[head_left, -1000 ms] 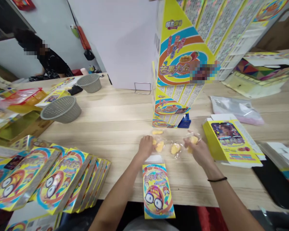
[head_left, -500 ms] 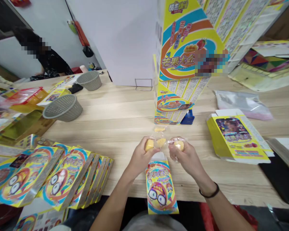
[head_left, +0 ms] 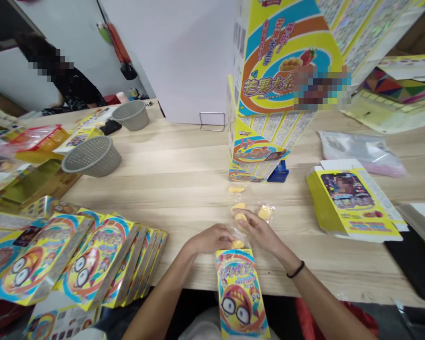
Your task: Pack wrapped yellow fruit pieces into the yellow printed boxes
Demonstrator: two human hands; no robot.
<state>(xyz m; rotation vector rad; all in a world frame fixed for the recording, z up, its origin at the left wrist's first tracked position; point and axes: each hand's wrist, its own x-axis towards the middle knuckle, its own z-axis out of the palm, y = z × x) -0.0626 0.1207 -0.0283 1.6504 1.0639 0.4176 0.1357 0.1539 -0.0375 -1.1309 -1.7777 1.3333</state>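
Observation:
A yellow cartoon-printed box point(head_left: 239, 295) lies in front of me, its top end pointing away. At that end, my left hand point(head_left: 215, 240) has its fingers closed on a yellow candy point(head_left: 238, 244) in a clear wrapper. My right hand point(head_left: 261, 231) pinches a second yellow candy point(head_left: 241, 218) just above it. Beyond the fingers, another wrapped candy point(head_left: 238, 207) is partly covered by the right hand's piece. One more wrapped candy point(head_left: 265, 212) rests to the right, and a thin-looking one point(head_left: 236, 189) lies farther back.
Tall stacked display boxes point(head_left: 286, 71) stand at the back. Filled boxes point(head_left: 95, 259) lean in a row at left. Grey baskets point(head_left: 94, 158) stand behind them. On the right are an opened yellow box point(head_left: 354, 200), plastic bags point(head_left: 363, 148) and a dark flat object point(head_left: 416, 264). Another person point(head_left: 71, 85) sits far left.
My left hand has moved down to the box's top end with a candy. The right hand has let go of its wrapped candy on the table, moved left and pinched another.

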